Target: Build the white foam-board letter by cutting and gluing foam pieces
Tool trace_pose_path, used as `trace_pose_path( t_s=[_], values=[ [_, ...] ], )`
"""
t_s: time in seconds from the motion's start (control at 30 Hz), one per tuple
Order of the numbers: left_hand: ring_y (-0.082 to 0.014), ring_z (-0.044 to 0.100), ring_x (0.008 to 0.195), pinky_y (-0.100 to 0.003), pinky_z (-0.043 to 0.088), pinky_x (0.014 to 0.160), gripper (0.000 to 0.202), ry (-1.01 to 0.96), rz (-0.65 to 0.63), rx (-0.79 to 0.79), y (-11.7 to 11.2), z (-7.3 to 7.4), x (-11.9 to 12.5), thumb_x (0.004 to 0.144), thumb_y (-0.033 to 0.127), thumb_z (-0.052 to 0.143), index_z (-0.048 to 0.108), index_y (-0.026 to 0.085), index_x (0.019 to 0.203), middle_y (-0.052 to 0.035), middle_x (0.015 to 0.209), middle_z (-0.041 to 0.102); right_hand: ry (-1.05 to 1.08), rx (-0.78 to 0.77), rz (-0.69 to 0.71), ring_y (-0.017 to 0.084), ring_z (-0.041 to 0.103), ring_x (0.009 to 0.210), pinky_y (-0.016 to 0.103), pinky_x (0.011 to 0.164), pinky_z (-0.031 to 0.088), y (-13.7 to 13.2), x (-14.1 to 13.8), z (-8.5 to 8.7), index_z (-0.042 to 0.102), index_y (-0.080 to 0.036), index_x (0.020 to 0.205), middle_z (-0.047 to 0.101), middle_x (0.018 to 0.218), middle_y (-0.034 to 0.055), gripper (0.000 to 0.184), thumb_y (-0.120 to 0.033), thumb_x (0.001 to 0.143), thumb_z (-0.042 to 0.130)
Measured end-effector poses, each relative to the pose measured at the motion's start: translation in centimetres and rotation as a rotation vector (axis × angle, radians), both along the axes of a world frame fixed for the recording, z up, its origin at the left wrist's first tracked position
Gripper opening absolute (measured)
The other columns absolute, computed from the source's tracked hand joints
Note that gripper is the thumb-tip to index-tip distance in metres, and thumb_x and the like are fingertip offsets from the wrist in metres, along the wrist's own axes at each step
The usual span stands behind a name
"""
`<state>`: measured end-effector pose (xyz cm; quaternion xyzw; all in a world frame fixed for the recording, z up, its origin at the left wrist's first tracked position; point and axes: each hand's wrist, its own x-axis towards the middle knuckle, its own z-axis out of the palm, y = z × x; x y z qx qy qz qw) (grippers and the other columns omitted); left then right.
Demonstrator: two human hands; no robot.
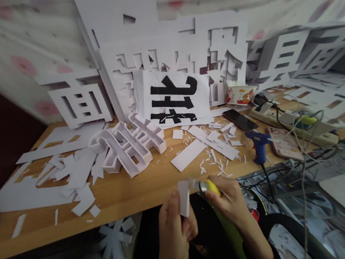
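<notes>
My left hand [174, 225] is closed on a small white foam board strip [184, 198], held upright just in front of the table edge. In my right hand [228, 194] is a yellow utility knife [213, 188]. Its metal front points left at the strip's upper end; the blade is blurred, so I cannot tell whether it touches. Beyond my hands, a hollow white foam board character [132, 144] lies on the table. Flat white pieces [189, 154] and small shavings are scattered to its right.
A blue glue gun [259, 146] stands at the right, near a dark phone [240, 119], a pink phone case [284, 143] and a power strip [293, 126] with tangled cables. Behind are a printed character sheet [173, 96], cut boards and a paper bowl [240, 93]. Scraps cover the left.
</notes>
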<state>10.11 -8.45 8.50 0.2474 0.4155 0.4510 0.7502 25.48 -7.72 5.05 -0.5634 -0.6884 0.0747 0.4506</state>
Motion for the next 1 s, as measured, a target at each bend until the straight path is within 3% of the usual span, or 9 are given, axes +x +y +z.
trace_pose_path(
  t_s=[0.1, 0.23, 0.4, 0.47, 0.57, 0.7, 0.77, 0.9, 1.0],
  values=[
    [-0.0020, 0.018, 0.033, -0.018, 0.017, 0.035, 0.074, 0.020, 0.087, -0.023, 0.5, -0.4, 0.2, 0.052, 0.089, 0.070, 0.040, 0.021, 0.051, 0.0125, 0.036, 0.020, -0.039, -0.010, 0.083, 0.007, 0.042, 0.045, 0.021, 0.047, 0.028, -0.9, -1.0, 0.2, 0.046, -0.018, 0.059, 0.043, 0.050, -0.0039, 0.067, -0.072, 0.097, 0.037],
    [-0.0020, 0.019, 0.033, -0.019, 0.018, 0.036, 0.076, 0.029, 0.027, 0.018, 0.1, -0.4, -0.1, 0.057, 0.090, 0.065, 0.034, 0.022, 0.047, 0.0105, 0.036, 0.022, -0.026, -0.013, 0.069, 0.007, 0.042, 0.046, 0.022, 0.048, 0.027, -0.8, -1.3, -0.3, 0.047, -0.018, 0.059, 0.043, 0.050, -0.0034, 0.067, -0.072, 0.097, 0.037],
    [-0.0031, 0.024, 0.036, -0.020, 0.020, 0.039, 0.072, 0.066, -0.034, 0.056, -1.0, -0.3, -0.6, 0.071, 0.083, 0.062, 0.033, 0.021, 0.048, 0.0088, 0.039, 0.027, 0.125, -0.145, -0.098, 0.008, 0.037, 0.046, 0.023, 0.048, 0.024, 0.5, 0.4, -0.7, 0.041, -0.018, 0.055, 0.038, 0.048, -0.0033, 0.066, -0.072, 0.094, 0.044],
    [-0.0041, 0.026, 0.037, -0.020, 0.021, 0.039, 0.068, 0.067, -0.008, 0.055, -0.8, -0.4, -0.5, 0.073, 0.081, 0.063, 0.039, 0.021, 0.052, 0.0087, 0.041, 0.030, 0.284, -0.244, -0.129, 0.009, 0.036, 0.048, 0.024, 0.048, 0.024, 0.5, 0.5, -0.8, 0.041, -0.019, 0.054, 0.038, 0.049, -0.0024, 0.068, -0.075, 0.092, 0.043],
    [-0.0048, 0.032, 0.044, -0.020, 0.027, 0.043, 0.063, 0.055, 0.123, 0.052, 0.2, -1.0, -0.2, 0.068, 0.076, 0.072, 0.046, 0.019, 0.057, 0.0079, 0.048, 0.037, 0.688, -0.390, 0.024, 0.008, 0.031, 0.046, 0.023, 0.045, 0.022, -0.2, -0.5, -1.0, 0.049, -0.019, 0.064, 0.037, 0.050, -0.0043, 0.067, -0.082, 0.085, 0.046],
    [-0.0073, 0.043, 0.057, -0.020, 0.037, 0.053, 0.052, 0.050, 0.182, 0.067, 1.4, -2.1, 0.0, 0.068, 0.064, 0.081, 0.060, 0.016, 0.066, 0.0042, 0.060, 0.049, 1.136, -0.575, 0.164, 0.005, 0.023, 0.043, 0.020, 0.041, 0.019, -1.5, -3.2, -1.1, 0.056, -0.020, 0.091, 0.035, 0.054, -0.0104, 0.056, -0.068, 0.071, 0.078],
    [-0.0090, 0.047, 0.062, -0.020, 0.040, 0.056, 0.048, 0.042, 0.178, 0.092, 1.5, -2.4, 0.0, 0.068, 0.061, 0.081, 0.065, 0.016, 0.071, 0.0024, 0.065, 0.054, 1.163, -0.618, 0.165, 0.005, 0.024, 0.044, 0.019, 0.041, 0.020, -1.8, -4.1, -0.9, 0.058, -0.019, 0.093, 0.038, 0.056, -0.0097, 0.053, -0.058, 0.068, 0.084],
    [-0.0085, 0.046, 0.062, -0.020, 0.043, 0.060, 0.047, 0.018, 0.201, 0.131, 1.2, -2.2, 0.0, 0.067, 0.055, 0.085, 0.060, 0.016, 0.062, 0.0033, 0.062, 0.052, 1.083, -0.566, 0.109, 0.006, 0.029, 0.045, 0.021, 0.041, 0.022, -1.6, -4.4, -0.3, 0.063, -0.016, 0.088, 0.041, 0.055, -0.0074, 0.045, -0.056, 0.075, 0.079],
    [-0.0089, 0.049, 0.057, -0.021, 0.044, 0.055, 0.053, -0.093, 0.119, 0.051, 1.4, -1.9, -0.5, 0.066, 0.065, 0.081, 0.063, 0.016, 0.070, 0.0025, 0.062, 0.056, 0.930, -0.456, 0.049, 0.008, 0.036, 0.049, 0.022, 0.045, 0.028, -1.5, -3.4, 0.5, 0.065, -0.016, 0.085, 0.041, 0.056, -0.0068, 0.039, -0.053, 0.078, 0.077]
  ],
)
